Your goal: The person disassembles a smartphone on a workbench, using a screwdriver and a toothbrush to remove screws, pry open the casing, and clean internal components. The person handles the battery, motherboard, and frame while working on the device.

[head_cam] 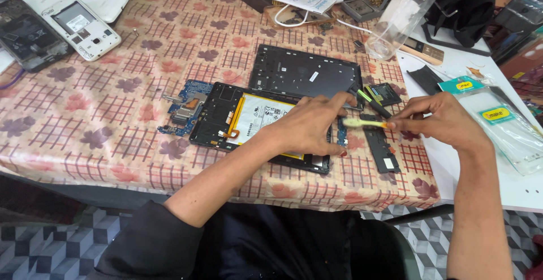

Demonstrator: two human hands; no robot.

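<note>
Yellow plastic shows in my right hand (447,123): a small brush (365,123), pinched between closed fingertips, its bristle end pointing left at the opened tablet (226,116). My left hand (308,126) lies flat on that tablet, fingers spread and gripping nothing, covering part of its white battery (257,119). The tablet rests on the checked floral tablecloth (113,116), its blue circuit board (184,107) just beside it.
</note>
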